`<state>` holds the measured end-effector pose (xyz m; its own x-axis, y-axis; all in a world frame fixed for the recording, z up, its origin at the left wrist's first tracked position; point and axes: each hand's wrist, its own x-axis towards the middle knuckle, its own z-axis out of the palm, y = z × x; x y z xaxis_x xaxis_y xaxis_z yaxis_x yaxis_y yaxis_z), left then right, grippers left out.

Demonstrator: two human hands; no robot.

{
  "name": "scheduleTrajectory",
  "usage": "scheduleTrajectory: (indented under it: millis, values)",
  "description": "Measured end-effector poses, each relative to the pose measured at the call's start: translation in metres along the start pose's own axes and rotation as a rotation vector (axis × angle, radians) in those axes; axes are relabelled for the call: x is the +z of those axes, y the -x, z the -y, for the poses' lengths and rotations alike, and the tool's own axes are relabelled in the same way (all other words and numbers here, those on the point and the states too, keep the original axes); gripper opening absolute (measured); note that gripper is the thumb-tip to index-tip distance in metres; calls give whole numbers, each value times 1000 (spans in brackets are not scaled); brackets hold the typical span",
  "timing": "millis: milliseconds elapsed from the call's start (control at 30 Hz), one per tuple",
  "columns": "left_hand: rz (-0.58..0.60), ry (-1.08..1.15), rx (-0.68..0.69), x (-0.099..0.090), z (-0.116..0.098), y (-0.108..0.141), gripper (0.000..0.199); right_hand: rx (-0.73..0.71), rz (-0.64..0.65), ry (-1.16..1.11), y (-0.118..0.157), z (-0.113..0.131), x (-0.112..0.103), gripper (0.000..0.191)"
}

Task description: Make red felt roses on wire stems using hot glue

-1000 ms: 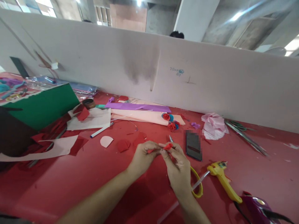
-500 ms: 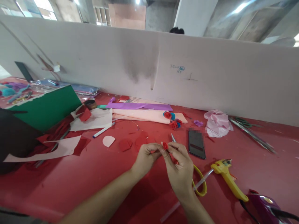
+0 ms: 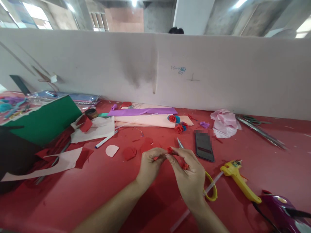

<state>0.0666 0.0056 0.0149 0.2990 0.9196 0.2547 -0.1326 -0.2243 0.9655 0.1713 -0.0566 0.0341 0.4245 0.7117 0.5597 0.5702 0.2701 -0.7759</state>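
Note:
Between the fingertips of both hands is a small red paper rose (image 3: 169, 149), partly covered by the fingers. My left hand (image 3: 152, 165) pinches it from the left side. From the right, my right hand (image 3: 190, 173) grips it with thumb and fingers. Under and beside the right hand lie scissors with a yellow handle (image 3: 214, 191), their blade tip pointing away. Left of the hands, a red paper circle (image 3: 129, 153) and a pale pink paper piece (image 3: 112, 150) lie flat. Red roses with blue petals (image 3: 172, 118) rest on rolled peach paper (image 3: 145, 121) behind.
A phone (image 3: 204, 147) lies right of the hands, with a yellow glue gun (image 3: 239, 181) nearer. A purple device (image 3: 283, 210) sits at the lower right. Crumpled pink paper (image 3: 225, 123) is at the back, before a white partition (image 3: 218, 77). A green board (image 3: 48, 119) leans at left.
The view has shifted slightly. Both hands stay together at the red rose, which now shows less between the fingers.

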Motion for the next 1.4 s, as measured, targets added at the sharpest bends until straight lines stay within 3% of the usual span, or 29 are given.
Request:
scheduleTrajectory:
  millis: [233, 500, 800, 1167, 1400]
  values:
    - [15, -41, -27, -1, -2, 1, 16, 263, 56, -134, -2, 3, 2, 14]
    - [22, 31, -73, 0, -3, -1, 9, 373, 138, -411, -3, -4, -3, 12]
    - [60, 31, -71, -1, 2, -1, 13, 566, 158, -735, -10, 1, -3, 10]
    - [90, 24, -57, -2, 3, 0, 12, 625, 190, -837, -12, -1, -6, 9]
    - [90, 1, -59, 0, -2, 1, 11, 557, 177, -743, -12, 1, -7, 7]
